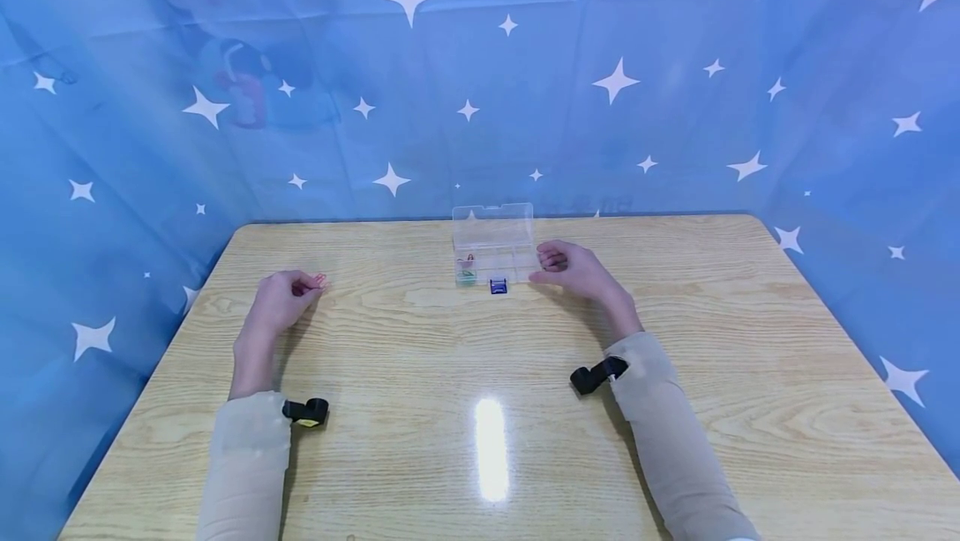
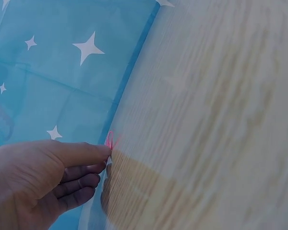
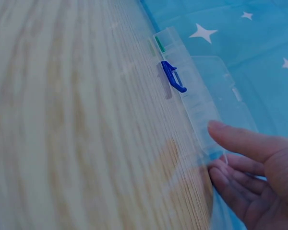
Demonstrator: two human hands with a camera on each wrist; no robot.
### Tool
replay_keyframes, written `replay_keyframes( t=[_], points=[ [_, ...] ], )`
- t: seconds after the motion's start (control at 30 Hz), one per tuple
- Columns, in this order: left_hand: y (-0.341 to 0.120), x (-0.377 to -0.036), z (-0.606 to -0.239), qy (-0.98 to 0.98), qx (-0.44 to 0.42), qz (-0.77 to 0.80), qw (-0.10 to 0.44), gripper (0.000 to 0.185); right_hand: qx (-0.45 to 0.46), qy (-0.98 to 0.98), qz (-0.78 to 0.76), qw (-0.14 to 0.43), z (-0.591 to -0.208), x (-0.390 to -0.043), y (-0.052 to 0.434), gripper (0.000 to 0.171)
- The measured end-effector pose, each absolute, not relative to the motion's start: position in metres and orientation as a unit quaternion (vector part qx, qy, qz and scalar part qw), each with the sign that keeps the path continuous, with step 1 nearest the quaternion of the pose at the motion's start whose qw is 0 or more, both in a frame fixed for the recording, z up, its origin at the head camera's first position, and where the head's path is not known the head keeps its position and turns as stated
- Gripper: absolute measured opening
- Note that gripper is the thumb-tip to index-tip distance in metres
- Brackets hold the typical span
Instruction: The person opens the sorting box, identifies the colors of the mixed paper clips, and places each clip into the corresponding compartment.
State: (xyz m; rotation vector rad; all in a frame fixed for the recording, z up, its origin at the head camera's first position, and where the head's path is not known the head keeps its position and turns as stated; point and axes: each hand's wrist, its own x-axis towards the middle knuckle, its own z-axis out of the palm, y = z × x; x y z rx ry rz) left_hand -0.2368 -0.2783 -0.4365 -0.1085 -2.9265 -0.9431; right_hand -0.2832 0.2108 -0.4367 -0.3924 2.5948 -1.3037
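Observation:
My left hand (image 1: 279, 301) is over the table's left part and pinches thin red loops (image 2: 111, 140), which look like paper clips, between thumb and forefinger. The other fingers curl below. At the table's back middle stands a clear plastic compartment box (image 1: 513, 262) with its lid (image 1: 493, 226) raised. My right hand (image 1: 581, 274) holds the box by its right end, thumb at the front corner and fingers along the side. A blue latch (image 3: 174, 76) hangs at the box's front. Green pieces (image 1: 467, 276) lie in the front left compartment, with red pieces (image 1: 469, 258) behind them.
The wooden table (image 1: 405, 383) ends at a blue star-patterned cloth (image 1: 480, 66) just behind the box. A bright light reflection (image 1: 491, 449) shows on the tabletop. Black wrist cameras (image 1: 597, 376) stick out from both sleeves.

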Motion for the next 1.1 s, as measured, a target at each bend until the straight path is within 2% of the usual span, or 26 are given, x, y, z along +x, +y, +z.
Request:
replay_keyframes(
  t=[1.1],
  points=[
    [-0.245, -0.242, -0.429, -0.937, -0.062, -0.341, 0.049, 0.019, -0.13, 0.88, -0.445, 0.105, -0.437, -0.284, 0.21, 0.063]
  ],
)
